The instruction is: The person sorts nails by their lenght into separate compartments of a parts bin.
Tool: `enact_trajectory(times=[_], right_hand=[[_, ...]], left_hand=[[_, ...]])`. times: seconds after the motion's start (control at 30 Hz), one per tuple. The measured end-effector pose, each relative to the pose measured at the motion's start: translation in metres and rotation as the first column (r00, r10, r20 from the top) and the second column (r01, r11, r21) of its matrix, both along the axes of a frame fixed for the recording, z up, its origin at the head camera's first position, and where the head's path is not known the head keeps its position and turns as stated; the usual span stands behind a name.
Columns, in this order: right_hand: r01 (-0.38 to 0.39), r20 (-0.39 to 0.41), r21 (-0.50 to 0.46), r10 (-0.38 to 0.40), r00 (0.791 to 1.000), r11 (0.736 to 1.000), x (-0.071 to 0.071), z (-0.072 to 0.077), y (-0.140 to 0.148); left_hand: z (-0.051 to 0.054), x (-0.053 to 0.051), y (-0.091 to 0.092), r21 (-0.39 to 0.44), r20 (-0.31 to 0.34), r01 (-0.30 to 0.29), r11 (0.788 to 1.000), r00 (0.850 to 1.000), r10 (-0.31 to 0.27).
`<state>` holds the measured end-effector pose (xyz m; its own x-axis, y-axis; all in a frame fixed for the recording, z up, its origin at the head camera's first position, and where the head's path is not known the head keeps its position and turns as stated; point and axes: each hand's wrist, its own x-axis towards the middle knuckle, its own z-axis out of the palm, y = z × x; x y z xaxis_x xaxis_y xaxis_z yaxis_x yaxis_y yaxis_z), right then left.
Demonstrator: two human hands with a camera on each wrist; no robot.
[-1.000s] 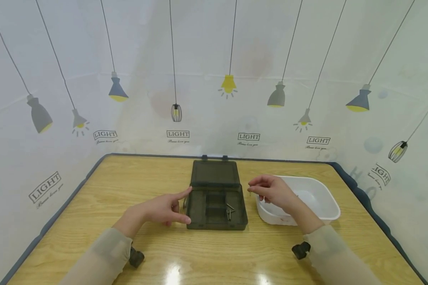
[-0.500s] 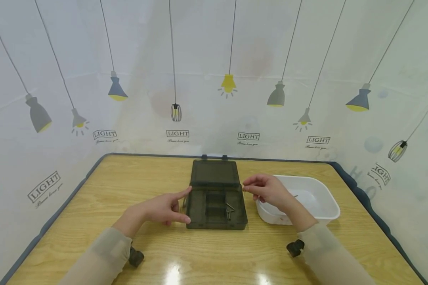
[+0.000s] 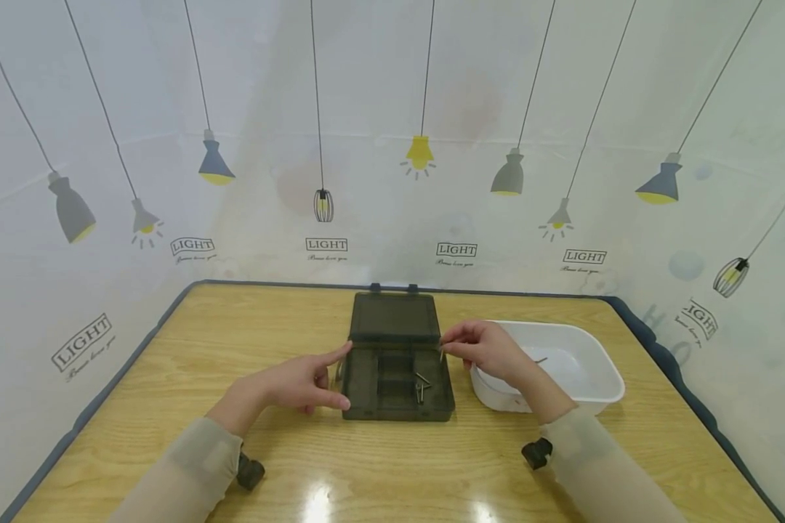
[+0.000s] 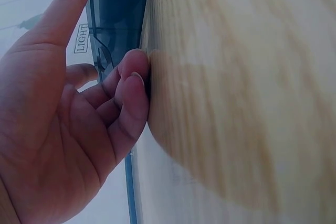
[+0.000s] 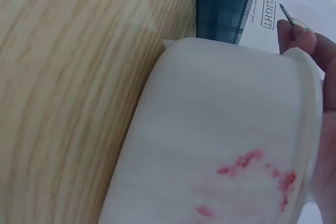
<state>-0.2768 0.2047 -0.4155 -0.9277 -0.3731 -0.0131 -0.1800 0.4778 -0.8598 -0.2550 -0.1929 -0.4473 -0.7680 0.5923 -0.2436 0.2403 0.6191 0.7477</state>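
A dark translucent compartment box [image 3: 360, 385] lies with its lid [image 3: 395, 317] folded back. Several screws [image 3: 421, 379] sit in its right-hand compartment. At the box's left side, my left hand [image 3: 294, 383] spreads its index finger and thumb against the edge; the remaining fingers are loosely bent and rest by the tabletop in the left wrist view. Between thumb and fingertips, my right hand [image 3: 490, 351] pinches a screw [image 5: 286, 14] over the box's right edge. Its thread shows plainly in the right wrist view.
To the right of the box stands a white plastic basin [image 3: 589, 363], partly behind my right hand and wrist, with a screw [image 3: 541, 359] inside. Red smudges [image 5: 244, 161] mark its outer wall. The wooden table [image 3: 379, 472] ends at a printed cloth backdrop [image 3: 379, 167].
My right hand has moved left with the screw, from beside the basin's rim to the box's right edge. My left hand and the box have stayed in place.
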Motion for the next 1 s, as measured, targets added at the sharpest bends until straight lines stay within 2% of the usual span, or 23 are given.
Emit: enact_trajectory(times=[0.23, 0.67, 0.9, 1.0], right_hand=[[-0.021, -0.01, 0.042, 0.022, 1.0, 0.999, 0.001, 0.0, -0.001], [-0.047, 0.006, 0.041, 0.047, 0.999, 0.998, 0.002, 0.001, 0.003], [-0.014, 0.016, 0.051, 0.013, 1.0, 0.999, -0.003, 0.005, 0.028], [-0.006, 0.056, 0.073, 0.002, 0.998, 0.997, -0.008, 0.006, 0.048]], left_hand=[[0.0, 0.0, 0.0, 0.001, 0.003, -0.002, 1.0, 1.0, 0.002], [0.0, 0.001, 0.0, -0.007, -0.003, -0.004, 1.0, 1.0, 0.004], [-0.001, 0.001, 0.0, 0.007, 0.015, -0.007, 1.0, 1.0, 0.007], [-0.002, 0.001, 0.0, 0.012, 0.016, -0.009, 1.0, 1.0, 0.009]])
